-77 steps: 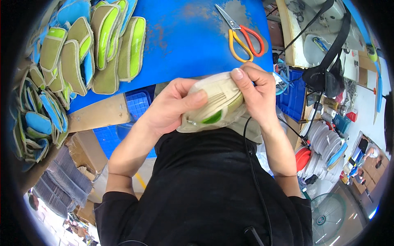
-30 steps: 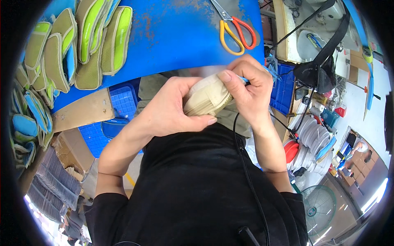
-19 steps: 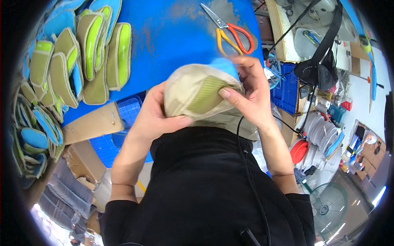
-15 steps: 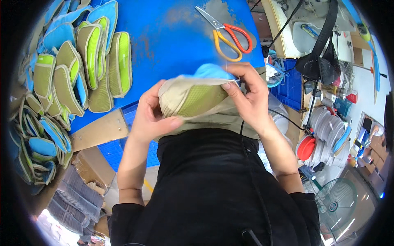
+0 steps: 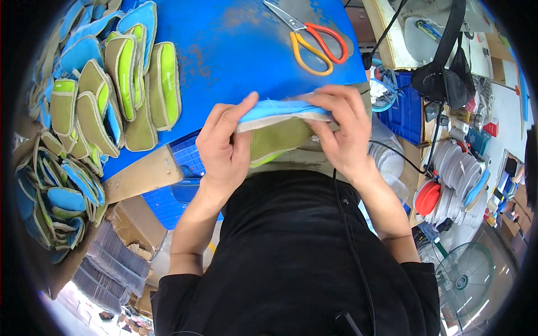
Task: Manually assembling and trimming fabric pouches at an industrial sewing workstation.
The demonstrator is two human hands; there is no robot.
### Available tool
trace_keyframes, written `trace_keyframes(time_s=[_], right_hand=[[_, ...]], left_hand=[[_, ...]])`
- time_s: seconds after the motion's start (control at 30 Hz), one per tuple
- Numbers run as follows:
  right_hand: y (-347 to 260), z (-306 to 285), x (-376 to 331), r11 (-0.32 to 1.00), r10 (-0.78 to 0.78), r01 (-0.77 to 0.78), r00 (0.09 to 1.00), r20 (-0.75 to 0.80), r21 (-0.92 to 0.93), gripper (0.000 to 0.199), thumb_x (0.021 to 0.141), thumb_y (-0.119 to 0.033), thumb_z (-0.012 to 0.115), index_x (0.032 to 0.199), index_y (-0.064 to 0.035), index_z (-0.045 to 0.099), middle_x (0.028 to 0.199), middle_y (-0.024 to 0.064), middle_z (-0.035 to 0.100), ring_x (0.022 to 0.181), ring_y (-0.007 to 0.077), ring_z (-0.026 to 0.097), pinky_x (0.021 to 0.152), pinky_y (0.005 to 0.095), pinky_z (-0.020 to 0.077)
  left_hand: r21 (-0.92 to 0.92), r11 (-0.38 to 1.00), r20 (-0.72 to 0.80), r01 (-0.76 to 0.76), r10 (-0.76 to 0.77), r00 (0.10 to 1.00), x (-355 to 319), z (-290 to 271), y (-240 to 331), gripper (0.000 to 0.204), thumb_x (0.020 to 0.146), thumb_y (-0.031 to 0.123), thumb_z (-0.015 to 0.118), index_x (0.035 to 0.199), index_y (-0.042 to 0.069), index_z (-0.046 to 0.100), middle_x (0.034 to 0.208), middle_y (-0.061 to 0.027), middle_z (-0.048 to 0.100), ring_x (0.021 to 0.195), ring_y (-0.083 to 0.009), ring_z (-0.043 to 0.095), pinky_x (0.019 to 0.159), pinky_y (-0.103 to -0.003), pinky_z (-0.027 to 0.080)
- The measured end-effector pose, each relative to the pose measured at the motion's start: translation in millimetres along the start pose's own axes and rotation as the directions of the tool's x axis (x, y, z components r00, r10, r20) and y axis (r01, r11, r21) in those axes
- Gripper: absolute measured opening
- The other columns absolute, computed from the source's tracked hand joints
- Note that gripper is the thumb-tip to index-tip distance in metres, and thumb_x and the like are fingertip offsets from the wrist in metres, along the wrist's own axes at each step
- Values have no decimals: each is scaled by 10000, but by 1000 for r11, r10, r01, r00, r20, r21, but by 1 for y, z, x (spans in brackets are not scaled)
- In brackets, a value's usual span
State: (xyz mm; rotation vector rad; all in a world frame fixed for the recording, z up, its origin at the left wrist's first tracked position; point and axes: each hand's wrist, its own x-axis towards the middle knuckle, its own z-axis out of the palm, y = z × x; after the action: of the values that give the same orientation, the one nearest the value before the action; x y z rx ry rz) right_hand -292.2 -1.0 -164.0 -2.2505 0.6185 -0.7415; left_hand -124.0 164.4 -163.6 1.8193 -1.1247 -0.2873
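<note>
Fabric pad (image 5: 280, 141), near edge of worktop (image 5: 235, 61), long axis left-to-right: fingers of left hand (image 5: 220, 141) and right hand (image 5: 346, 134) grip 1 end each.

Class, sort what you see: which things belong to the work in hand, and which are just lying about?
Likely belonging:
fabric piece, in left hand and right hand
similar pieces, piled at left
perhaps scissors

Probably just lying about:
fan
blue crate, at right

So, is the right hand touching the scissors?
Apart: the head view shows a strip of blue table between the right hand and the scissors.
</note>
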Motion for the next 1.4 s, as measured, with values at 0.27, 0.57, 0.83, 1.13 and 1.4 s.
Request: trace_keyframes(time_s=[0.27, 0.57, 0.83, 1.13, 1.4], right_hand=[[22, -8, -5, 920, 246, -312, 931, 269, 238, 340, 1045, -202, 672, 806, 22, 584, 736, 35, 542, 689, 124, 480, 635, 288, 394], [41, -1, -3, 826, 304, -373, 926, 223, 422, 378, 1014, -195, 737, 757, 7, 548, 746, 16, 527, 710, 98, 473, 652, 273, 392], [56, 16, -18, 839, 266, -303, 953, 145, 452, 342, 1013, -194, 736, 782, -2, 575, 786, 23, 557, 732, 107, 494, 673, 269, 409], [56, 22, -10, 853, 232, -265, 964, 129, 450, 320, 987, -192, 759, 789, -5, 591, 801, 33, 577, 749, 117, 524, 690, 269, 426], [58, 34, -6, 850, 212, -262, 964, 158, 456, 320, 993, -196, 755, 797, -3, 591, 785, 18, 565, 746, 113, 519, 698, 267, 431]], left_hand=[[-703, -19, 642, 711, -446, 623, -36, -1, 11, 307, 1078, 155, 624, 1309, -35, 692, 1176, -57, 734, 1050, -119, 681, 928, -279, 530], [-632, -267, 774, 728, -255, 579, -33, -7, 19, 447, 1044, 215, 665, 1402, -46, 607, 1254, -96, 727, 1118, -132, 698, 978, -290, 544], [-605, -79, 781, 793, -254, 571, -21, -7, 19, 425, 1070, 274, 633, 1366, -31, 640, 1192, -41, 722, 1032, -56, 659, 904, -241, 523], [-552, 100, 788, 828, -261, 557, -17, -13, 26, 467, 881, 140, 869, 1286, -5, 687, 1097, 10, 710, 962, -33, 615, 865, -221, 489], [-630, -21, 747, 777, -293, 597, -29, -7, 20, 445, 899, 122, 834, 1297, -9, 685, 1101, -13, 740, 968, -64, 682, 867, -251, 543]])
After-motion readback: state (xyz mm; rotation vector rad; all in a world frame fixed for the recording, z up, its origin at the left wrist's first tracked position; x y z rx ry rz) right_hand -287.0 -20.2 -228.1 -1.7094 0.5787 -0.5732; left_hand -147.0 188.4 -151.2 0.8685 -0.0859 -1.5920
